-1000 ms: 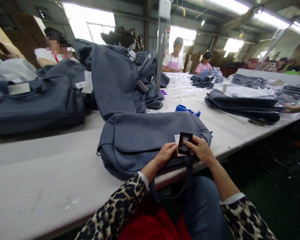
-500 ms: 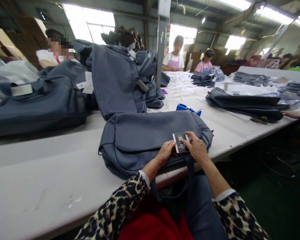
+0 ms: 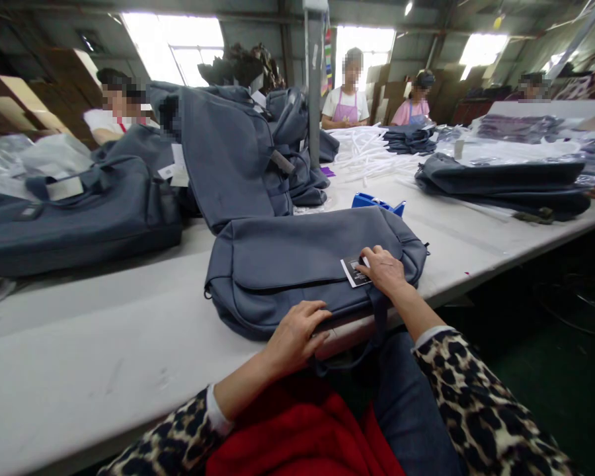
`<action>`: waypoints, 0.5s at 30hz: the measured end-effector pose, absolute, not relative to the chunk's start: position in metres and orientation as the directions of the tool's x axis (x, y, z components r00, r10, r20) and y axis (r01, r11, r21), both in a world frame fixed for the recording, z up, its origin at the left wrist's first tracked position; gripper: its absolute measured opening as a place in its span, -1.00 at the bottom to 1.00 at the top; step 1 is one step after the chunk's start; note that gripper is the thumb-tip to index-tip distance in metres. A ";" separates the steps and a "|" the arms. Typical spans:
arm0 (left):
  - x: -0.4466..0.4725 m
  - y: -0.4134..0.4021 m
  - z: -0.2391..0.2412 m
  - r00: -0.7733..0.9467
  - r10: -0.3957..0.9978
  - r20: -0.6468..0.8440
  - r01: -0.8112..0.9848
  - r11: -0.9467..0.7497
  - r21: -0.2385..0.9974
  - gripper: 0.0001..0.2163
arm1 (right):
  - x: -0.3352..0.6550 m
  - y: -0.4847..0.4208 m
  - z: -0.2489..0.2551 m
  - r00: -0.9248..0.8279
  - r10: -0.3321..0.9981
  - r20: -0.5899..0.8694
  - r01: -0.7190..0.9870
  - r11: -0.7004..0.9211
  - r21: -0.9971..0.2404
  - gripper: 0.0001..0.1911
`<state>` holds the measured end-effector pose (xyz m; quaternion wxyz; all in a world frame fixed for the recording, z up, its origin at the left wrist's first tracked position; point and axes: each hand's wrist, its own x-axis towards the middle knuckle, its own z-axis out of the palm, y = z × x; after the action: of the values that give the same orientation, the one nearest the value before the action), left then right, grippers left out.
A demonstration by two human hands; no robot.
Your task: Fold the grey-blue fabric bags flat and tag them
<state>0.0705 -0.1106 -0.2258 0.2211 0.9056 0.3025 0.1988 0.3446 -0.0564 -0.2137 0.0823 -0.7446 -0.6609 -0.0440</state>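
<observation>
A grey-blue bag (image 3: 297, 258) lies flat on the white table (image 3: 79, 357) in front of me. My right hand (image 3: 384, 271) rests on the bag's right part, its fingers pressing a small black hang tag (image 3: 353, 271) down on the fabric. My left hand (image 3: 295, 334) grips the bag's near edge, fingers curled over the seam. A dark strap (image 3: 371, 337) hangs from the bag over the table edge towards my lap.
More grey-blue bags (image 3: 79, 211) are piled at the left and behind (image 3: 233, 152). A blue plastic object (image 3: 377, 201) sits just past my bag. Flat folded bags (image 3: 506, 182) and white cords (image 3: 367, 155) lie farther right. Other people work at the far side.
The tag, held up in both hands, has been lowered onto the bag under my right hand. My left hand let go and moved back to the bag's near edge.
</observation>
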 end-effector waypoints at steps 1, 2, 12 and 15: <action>0.064 -0.112 -0.227 0.730 0.649 0.215 0.519 -0.731 0.444 -0.65 | 0.345 -0.056 -0.213 0.113 0.979 0.172 0.993 -0.104 -0.058 -0.72; 0.061 -0.112 -0.229 0.723 0.658 0.210 0.563 -0.738 0.372 -0.61 | 0.346 -0.056 -0.212 0.108 0.979 0.172 0.994 -0.099 -0.055 -0.72; 0.107 -0.086 -0.209 0.809 0.519 0.275 0.477 -0.854 0.210 -0.59 | 0.346 -0.048 -0.221 0.077 0.987 0.143 0.994 -0.064 -0.093 -0.85; 0.133 -0.057 -0.209 0.901 0.383 0.202 0.343 -0.916 0.207 -0.51 | 0.350 -0.049 -0.212 0.063 0.989 0.136 0.992 -0.047 -0.118 -0.88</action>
<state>0.1333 -0.0570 -0.2094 0.0837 0.9714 0.1867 0.1202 0.3498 -0.0488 -0.2118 0.0900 -0.7236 -0.6842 -0.0088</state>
